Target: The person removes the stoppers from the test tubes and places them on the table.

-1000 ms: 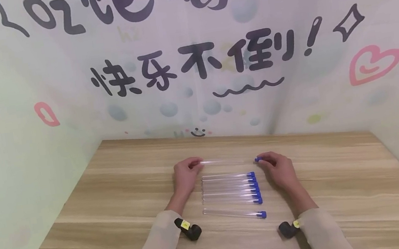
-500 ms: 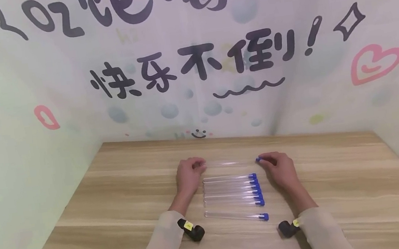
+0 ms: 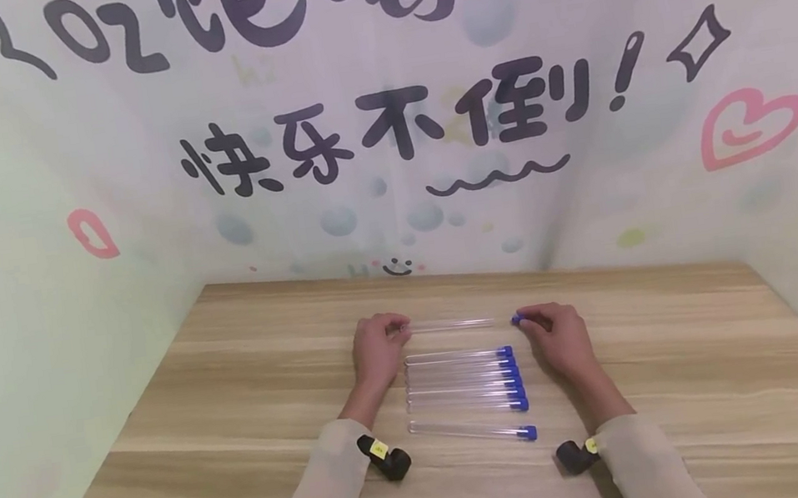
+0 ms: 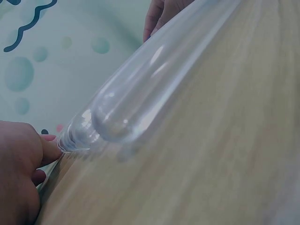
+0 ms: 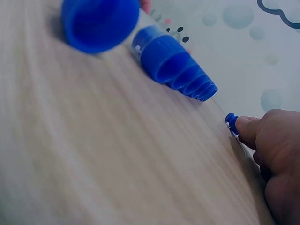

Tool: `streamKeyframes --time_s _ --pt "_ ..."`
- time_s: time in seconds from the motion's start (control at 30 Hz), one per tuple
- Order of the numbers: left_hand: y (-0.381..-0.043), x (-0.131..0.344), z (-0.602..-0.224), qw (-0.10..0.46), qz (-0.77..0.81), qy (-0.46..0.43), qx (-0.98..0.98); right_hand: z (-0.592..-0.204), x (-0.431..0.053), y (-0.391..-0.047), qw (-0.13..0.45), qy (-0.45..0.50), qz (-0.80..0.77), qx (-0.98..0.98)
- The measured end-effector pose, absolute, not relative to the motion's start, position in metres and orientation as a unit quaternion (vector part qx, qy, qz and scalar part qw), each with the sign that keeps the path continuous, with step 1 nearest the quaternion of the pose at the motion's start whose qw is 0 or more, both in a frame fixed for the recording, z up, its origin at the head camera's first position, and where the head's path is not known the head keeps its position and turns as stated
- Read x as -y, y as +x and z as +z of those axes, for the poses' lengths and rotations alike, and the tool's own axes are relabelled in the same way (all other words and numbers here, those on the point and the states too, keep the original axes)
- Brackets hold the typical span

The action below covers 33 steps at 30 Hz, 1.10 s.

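Note:
In the head view my left hand [image 3: 376, 353] grips the left end of a clear test tube [image 3: 454, 325], which lies crosswise at the back. My right hand [image 3: 557, 335] pinches a small blue cap [image 3: 517, 319] between thumb and fingers. A narrow gap separates this cap from the tube's right end. The right wrist view also shows the cap [image 5: 231, 123] at the fingertips. Nearer to me, several blue-capped test tubes [image 3: 459, 388] lie side by side in a row. One more capped tube [image 3: 468, 431] lies slightly askew in front of that row.
Everything lies on a wood-grain table [image 3: 242, 438]. Behind it rises a printed cloth backdrop [image 3: 396, 224] with dark lettering, and pale walls stand at both sides. Black cameras are strapped to the left wrist [image 3: 389, 459] and right wrist [image 3: 574, 457].
My left hand has shifted a little to the right with the tube. The right hand still pinches the cap in nearly the same place. The tubes in front lie as before.

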<state>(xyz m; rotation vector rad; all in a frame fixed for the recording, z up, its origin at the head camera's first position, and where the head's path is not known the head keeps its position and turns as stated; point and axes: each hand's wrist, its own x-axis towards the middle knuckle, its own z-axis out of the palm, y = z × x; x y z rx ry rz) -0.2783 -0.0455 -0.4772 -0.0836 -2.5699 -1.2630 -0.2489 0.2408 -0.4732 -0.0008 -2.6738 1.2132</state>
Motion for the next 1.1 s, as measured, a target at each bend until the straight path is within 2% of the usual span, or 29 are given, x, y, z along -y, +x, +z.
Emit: streamKeyframes --time_s 0.53,1.1 --pt "-0.2757 0.0448 -0.4736 0.140 -0.432 -0.038 0.890 -0.4728 -0.2404 -0.2488 0.101 -0.002 0.413 0.905" --pt "-0.2722 0.0477 -0.4733 0.146 -0.467 -0.020 0.872 -0.4708 -0.2338 -0.2397 0.182 -0.058 0.441 0.877"
